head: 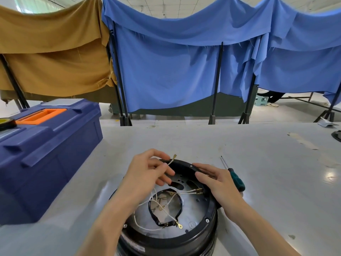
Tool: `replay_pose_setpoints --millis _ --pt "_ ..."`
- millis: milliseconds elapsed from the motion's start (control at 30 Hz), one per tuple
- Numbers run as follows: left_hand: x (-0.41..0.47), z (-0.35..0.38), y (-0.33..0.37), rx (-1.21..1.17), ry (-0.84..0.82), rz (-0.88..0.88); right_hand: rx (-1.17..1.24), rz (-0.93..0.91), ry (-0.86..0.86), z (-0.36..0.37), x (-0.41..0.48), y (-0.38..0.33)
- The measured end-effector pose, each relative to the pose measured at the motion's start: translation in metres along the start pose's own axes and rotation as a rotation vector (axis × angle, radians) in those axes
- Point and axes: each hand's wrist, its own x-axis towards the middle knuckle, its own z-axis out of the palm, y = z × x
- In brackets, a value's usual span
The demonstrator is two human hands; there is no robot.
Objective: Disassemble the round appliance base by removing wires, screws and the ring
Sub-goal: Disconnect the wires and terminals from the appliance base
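The round black appliance base (201,235) sits upside down at the table's front edge, its metal plate and black ring (181,164) showing. Several white wires (171,217) with brass terminals lie loose inside it. My left hand (147,170) is over the base's far left rim and pinches a white wire whose brass terminal (174,156) sticks up beyond the fingers. My right hand (215,182) rests on the base's far right rim, fingers extended along the ring. Screws (207,220) sit in the rim.
A green-handled screwdriver (236,179) lies on the grey table (267,172) just right of my right hand. A blue toolbox (46,145) with an orange handle stands at the left. Blue and tan cloths hang on black stands behind the table.
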Motion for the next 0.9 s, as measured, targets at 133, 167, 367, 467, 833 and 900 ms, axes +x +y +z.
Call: replay_pose_setpoints --millis 133,167,367,467,833,900 --pt "0.005 0.002 -0.006 0.046 0.014 0.004 0.004 0.006 -0.004 0.0 -0.001 -0.001" --pt "0.005 0.005 -0.007 0.084 0.027 0.033 0.006 0.007 -0.004 0.0 -0.001 -0.001" --pt "0.007 0.012 -0.004 0.42 0.05 0.202 0.013 0.01 -0.008 0.0 0.0 0.0" --pt "0.005 0.017 -0.002 0.553 -0.019 0.229 0.009 0.002 -0.012 0.0 0.001 0.001" --pt "0.001 0.047 -0.001 0.667 -0.194 0.244 -0.014 -0.036 -0.033 0.0 -0.001 -0.002" --pt "0.001 0.053 -0.001 0.646 -0.243 0.234 -0.017 -0.033 -0.027 0.0 -0.001 -0.003"
